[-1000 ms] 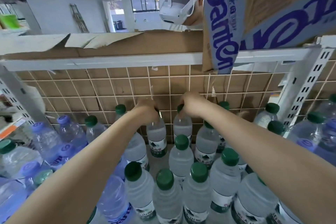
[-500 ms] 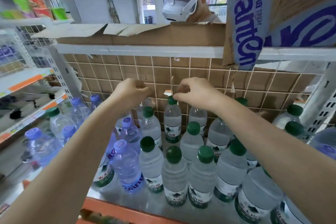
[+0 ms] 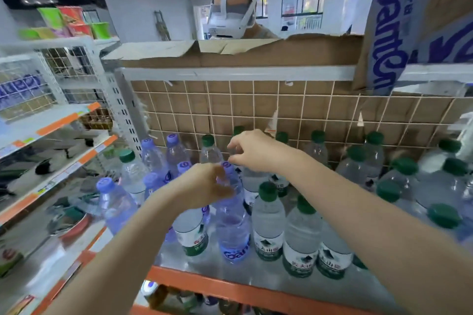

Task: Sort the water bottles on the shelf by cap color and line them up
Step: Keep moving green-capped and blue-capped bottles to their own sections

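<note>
Two hands have come back from the rear row, where a second ago each sat on a bottle top. That pair now looks placed. The left hand (image 3: 204, 186) curls round the neck of a purple-capped bottle (image 3: 231, 222) standing at the shelf's (image 3: 230, 286) front among green-capped bottles (image 3: 268, 220); I judge it is next to move left, toward the other purple-capped bottles (image 3: 153, 153). The right hand (image 3: 256, 151) hovers just behind and above, fingers loosely curled, holding nothing. Forearms reach in nearly parallel.
</note>
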`<state>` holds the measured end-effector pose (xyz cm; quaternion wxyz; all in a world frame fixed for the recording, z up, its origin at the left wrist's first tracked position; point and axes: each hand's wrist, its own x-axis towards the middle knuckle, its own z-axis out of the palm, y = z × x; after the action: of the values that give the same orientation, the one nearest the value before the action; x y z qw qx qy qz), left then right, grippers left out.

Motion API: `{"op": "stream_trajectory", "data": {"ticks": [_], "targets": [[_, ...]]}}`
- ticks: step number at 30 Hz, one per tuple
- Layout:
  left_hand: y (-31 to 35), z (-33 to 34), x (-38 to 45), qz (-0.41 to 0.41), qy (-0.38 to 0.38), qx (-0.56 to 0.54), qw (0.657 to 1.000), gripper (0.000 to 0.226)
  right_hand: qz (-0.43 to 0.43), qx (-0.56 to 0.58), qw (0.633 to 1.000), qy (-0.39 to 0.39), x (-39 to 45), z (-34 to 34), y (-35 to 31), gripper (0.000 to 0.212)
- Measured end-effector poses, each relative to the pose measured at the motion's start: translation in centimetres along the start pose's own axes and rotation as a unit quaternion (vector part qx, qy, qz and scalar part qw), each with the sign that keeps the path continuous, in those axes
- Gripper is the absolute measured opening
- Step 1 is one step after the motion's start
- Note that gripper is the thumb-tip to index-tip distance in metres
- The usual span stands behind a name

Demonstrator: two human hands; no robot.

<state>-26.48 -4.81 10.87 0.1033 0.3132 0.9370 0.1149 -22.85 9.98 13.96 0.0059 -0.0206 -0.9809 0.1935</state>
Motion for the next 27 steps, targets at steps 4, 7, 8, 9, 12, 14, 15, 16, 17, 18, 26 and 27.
{"op": "stream_trajectory", "data": {"ticks": [4,7,8,9,12,14,15,16,17,18,26,27], "targets": [[-0.2,3.1,0.3,0.010,-0.032,0.012,0.999,0.032,0.047,-0.055,0.995,-0.066,2.9,2.7,-0.4,0.031],[-0.9,4.6,0.7,0.015,-0.016,-0.029,0.999,0.033,0.059,-0.097,0.989,-0.095,4.4,3.9,-0.5,0.020],[-1.2,5.0,0.8,0.016,-0.005,-0.056,0.998,0.040,0.062,-0.104,0.988,-0.098,4.8,4.3,-0.6,0.022],[-1.4,5.4,0.8,0.020,0.009,-0.088,0.996,0.046,0.066,-0.110,0.987,-0.098,5.0,4.5,-0.7,0.025],[-1.4,6.1,0.4,0.019,0.053,-0.153,0.987,0.052,0.071,-0.117,0.986,-0.095,5.3,5.0,-1.2,0.019],[-1.1,6.2,0.0,0.022,0.080,-0.153,0.985,0.044,0.074,-0.074,0.991,-0.080,4.8,5.0,-1.2,0.020],[-0.9,6.1,-0.2,0.027,0.102,-0.151,0.983,0.034,0.074,-0.042,0.994,-0.066,4.5,4.8,-1.2,0.023],[-0.8,6.0,-0.5,0.031,0.125,-0.149,0.980,0.023,0.071,-0.011,0.996,-0.046,4.1,4.6,-1.1,0.025],[-0.8,5.8,-0.8,0.035,0.152,-0.153,0.976,0.022,0.066,0.017,0.997,-0.021,3.6,4.1,-1.1,0.027],[-0.7,5.5,-1.1,0.033,0.169,-0.160,0.972,0.030,0.063,0.039,0.997,0.005,3.3,3.6,-1.1,0.027],[-0.3,-0.3,-3.4,0.087,0.262,-0.281,0.919,0.018,-0.002,0.168,0.938,0.302,-0.2,-1.2,-1.9,0.031],[0.0,-1.5,-3.8,0.094,0.274,-0.301,0.908,0.020,-0.015,0.177,0.919,0.352,-0.7,-1.7,-1.9,0.031]]}}
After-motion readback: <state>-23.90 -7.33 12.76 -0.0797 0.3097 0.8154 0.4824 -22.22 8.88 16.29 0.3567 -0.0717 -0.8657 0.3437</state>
